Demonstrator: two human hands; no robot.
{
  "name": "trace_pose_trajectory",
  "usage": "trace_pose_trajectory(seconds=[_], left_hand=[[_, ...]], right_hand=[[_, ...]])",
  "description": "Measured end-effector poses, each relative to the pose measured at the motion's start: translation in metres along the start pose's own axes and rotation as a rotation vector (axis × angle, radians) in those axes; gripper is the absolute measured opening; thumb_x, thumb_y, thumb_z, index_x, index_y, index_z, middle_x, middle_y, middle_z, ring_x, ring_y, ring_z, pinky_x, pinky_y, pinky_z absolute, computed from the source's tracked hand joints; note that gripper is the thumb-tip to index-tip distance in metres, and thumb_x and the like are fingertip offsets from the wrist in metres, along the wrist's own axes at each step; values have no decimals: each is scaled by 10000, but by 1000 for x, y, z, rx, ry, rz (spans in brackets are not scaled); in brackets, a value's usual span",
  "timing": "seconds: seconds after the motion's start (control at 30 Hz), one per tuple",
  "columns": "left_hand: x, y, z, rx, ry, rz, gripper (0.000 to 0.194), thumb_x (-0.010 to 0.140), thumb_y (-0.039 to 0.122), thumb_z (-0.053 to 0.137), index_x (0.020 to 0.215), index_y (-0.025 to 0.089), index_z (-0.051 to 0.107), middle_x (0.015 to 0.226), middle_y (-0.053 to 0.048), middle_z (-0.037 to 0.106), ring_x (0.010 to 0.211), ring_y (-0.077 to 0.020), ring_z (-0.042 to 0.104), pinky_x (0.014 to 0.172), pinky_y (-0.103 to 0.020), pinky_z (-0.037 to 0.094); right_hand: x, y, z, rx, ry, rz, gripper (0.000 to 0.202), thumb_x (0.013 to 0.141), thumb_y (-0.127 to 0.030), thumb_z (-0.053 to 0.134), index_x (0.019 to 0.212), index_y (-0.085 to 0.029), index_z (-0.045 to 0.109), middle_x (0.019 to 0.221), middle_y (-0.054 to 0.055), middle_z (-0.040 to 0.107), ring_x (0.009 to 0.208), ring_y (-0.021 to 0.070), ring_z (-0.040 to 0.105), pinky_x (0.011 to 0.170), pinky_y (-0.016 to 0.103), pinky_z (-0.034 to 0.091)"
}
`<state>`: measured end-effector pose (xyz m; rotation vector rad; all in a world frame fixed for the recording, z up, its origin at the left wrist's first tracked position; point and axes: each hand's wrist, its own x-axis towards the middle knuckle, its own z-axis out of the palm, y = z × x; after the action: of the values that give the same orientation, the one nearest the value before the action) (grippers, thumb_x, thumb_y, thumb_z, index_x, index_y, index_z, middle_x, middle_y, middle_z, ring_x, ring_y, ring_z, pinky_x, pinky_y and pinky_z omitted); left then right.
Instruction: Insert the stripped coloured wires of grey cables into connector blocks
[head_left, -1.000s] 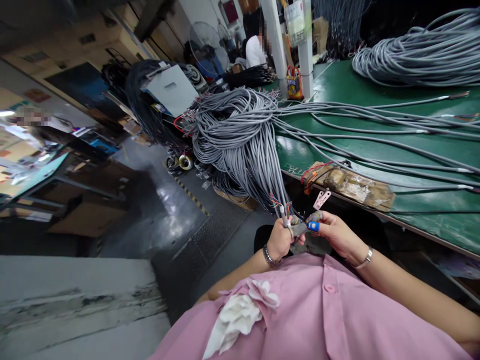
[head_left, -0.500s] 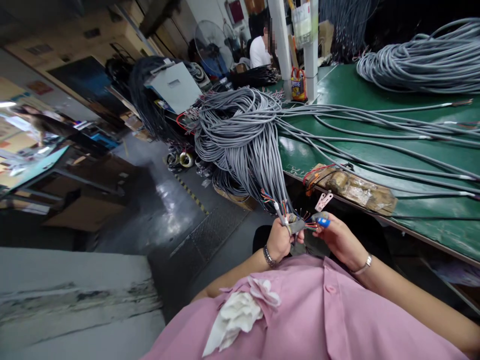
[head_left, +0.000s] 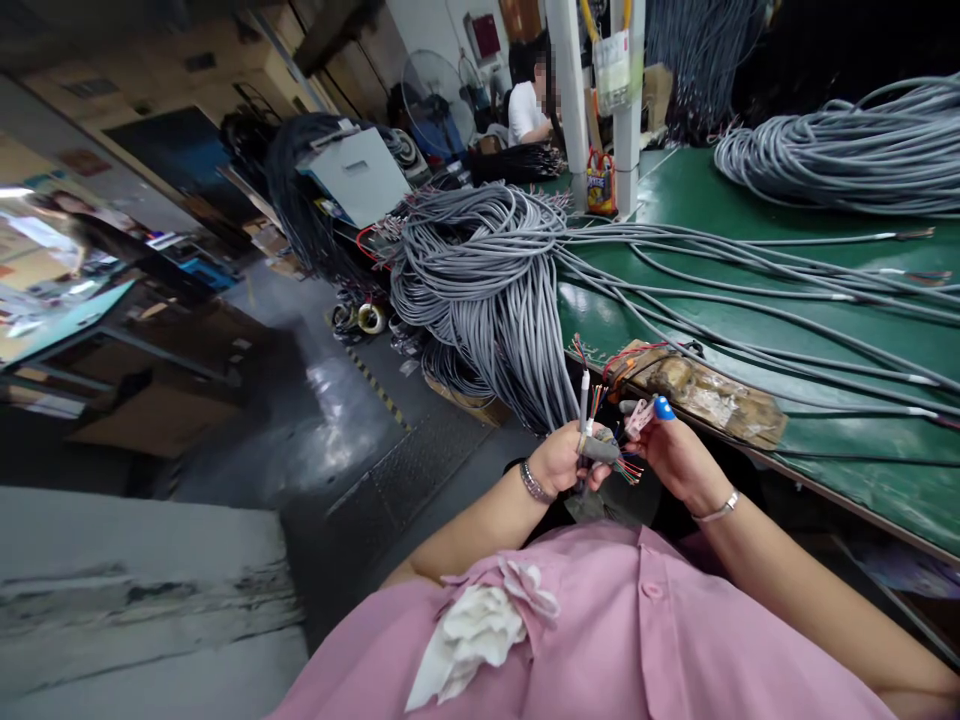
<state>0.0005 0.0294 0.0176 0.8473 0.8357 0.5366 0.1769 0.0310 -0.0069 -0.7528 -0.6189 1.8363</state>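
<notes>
My left hand (head_left: 562,458) is closed around several grey cables (head_left: 584,400), whose stripped ends fan out in coloured wires above and to the right of the fist. A grey covering wraps one of its fingers. Just to the right, my right hand (head_left: 679,458) has its thumb, capped in blue, and a grey-covered finger on either side of a pink clip (head_left: 638,418) near the table edge. The fingers appear pinched on the clip, partly hiding it. The cables run down from a large grey cable bundle (head_left: 480,260) hanging over the table corner.
A worn, tape-wrapped block (head_left: 705,395) lies along the edge of the green table (head_left: 675,195). Long grey cables stretch rightward past it, and a coiled cable heap (head_left: 847,150) lies behind. A white post (head_left: 568,90) rises at the back. One person (head_left: 525,110) sits beyond; another works at left.
My right hand has moved up from the wire ends to the pink clip. The cable ends in my left hand now point more upright. The view has tilted slightly.
</notes>
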Motion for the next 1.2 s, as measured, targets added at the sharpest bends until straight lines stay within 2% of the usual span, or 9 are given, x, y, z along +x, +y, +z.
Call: trace_pose_trajectory(seconds=[0.23,0.43,0.67,0.83,0.93,1.07,1.2], left_hand=[[18,-3,-8,-13,-84,-83,345,615,445,652,686,118,567,413,-36,566,289,-121,483,276,-174,257],[24,-5,-9,-19,-96,-81,288,619,372,658,722,114,582,421,-27,568,289,-124,478,282,-181,291],[25,-7,-7,19,-72,-83,249,617,323,673,719,116,581,421,-26,571,287,-116,468,290,-180,312],[18,-7,-6,34,-65,-83,264,606,347,684,647,129,543,409,-22,554,290,-112,474,286,-165,275],[8,-8,-7,58,-64,-74,262,614,341,692,630,125,545,417,-20,556,286,-110,468,291,-179,312],[-7,-11,-6,36,-1,4,279,650,374,670,636,117,563,420,-23,562,287,-112,467,298,-194,334],[-14,-17,3,44,97,107,270,660,353,677,604,122,548,437,-26,576,307,-108,486,313,-185,319]], right_hand=[[3,4,-3,82,86,-18,331,706,-518,726,777,-197,690,694,0,632,619,117,544,568,228,469],[4,5,1,108,149,-62,292,695,-473,756,750,-190,707,684,-4,650,614,105,557,550,211,451],[2,4,3,115,125,-43,298,708,-484,740,752,-192,694,678,-7,640,616,112,547,548,222,441],[1,6,-2,150,81,4,344,752,-545,667,800,-205,688,719,13,650,637,134,562,567,251,460],[-1,6,-6,162,52,39,371,764,-571,639,768,-203,680,735,19,652,644,132,571,590,254,474],[-4,2,-6,143,-8,78,436,788,-620,574,793,-198,684,772,30,651,658,127,573,592,240,481],[-6,0,-2,55,5,43,328,799,-515,632,833,-193,685,771,24,640,633,113,547,585,230,476]])
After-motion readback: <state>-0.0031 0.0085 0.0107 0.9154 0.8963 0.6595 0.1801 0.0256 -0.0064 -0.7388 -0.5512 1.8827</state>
